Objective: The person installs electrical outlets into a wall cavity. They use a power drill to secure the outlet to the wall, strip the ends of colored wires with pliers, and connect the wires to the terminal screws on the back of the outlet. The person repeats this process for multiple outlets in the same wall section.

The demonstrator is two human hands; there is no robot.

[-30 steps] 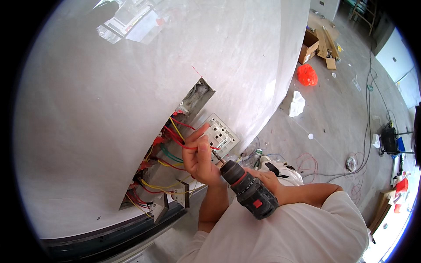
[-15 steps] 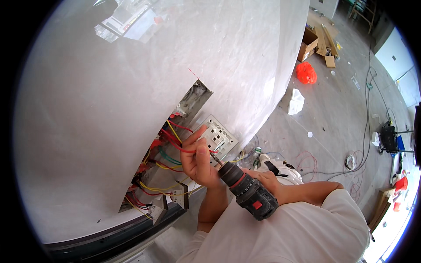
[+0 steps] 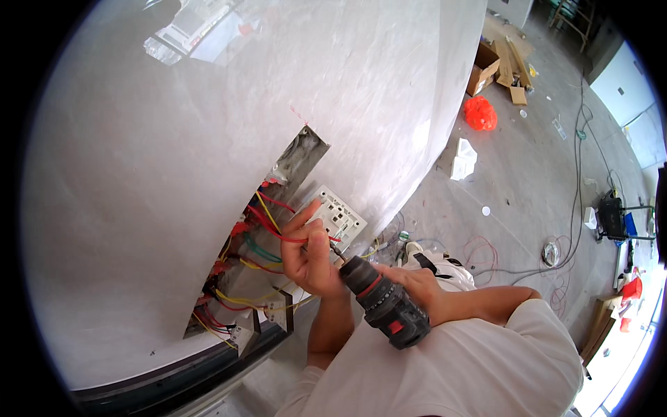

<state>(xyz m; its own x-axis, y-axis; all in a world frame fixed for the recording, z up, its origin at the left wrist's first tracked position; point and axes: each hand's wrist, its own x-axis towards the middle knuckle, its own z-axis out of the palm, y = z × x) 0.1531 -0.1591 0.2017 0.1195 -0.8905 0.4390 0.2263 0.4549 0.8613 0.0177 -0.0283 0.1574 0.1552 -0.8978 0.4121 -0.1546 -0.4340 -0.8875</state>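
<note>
My left hand (image 3: 309, 260) is closed on a white wall socket plate (image 3: 338, 212), back side up, with a red wire (image 3: 292, 240) running past the thumb to its terminals. My right hand (image 3: 417, 286) grips a black cordless drill (image 3: 391, 306) with a red patch. Its slim bit (image 3: 338, 253) points at the terminal edge of the plate, close to my left fingertips; whether it sits in a screw is too small to tell. Red, yellow and green wires lead from the slot (image 3: 295, 156) cut in the pale wall.
Two more wired sockets (image 3: 276, 313) hang at the slot's lower end, above a dark ledge (image 3: 174, 382). On the grey floor lie a red plastic bag (image 3: 480, 113), a cardboard box (image 3: 483, 69), a white piece of packaging (image 3: 463, 160), long cables (image 3: 573, 236) and a wire coil (image 3: 551, 254).
The whole scene has shifted slightly left in the picture. Both hands keep their grips, and the drill bit remains at the edge of the socket plate.
</note>
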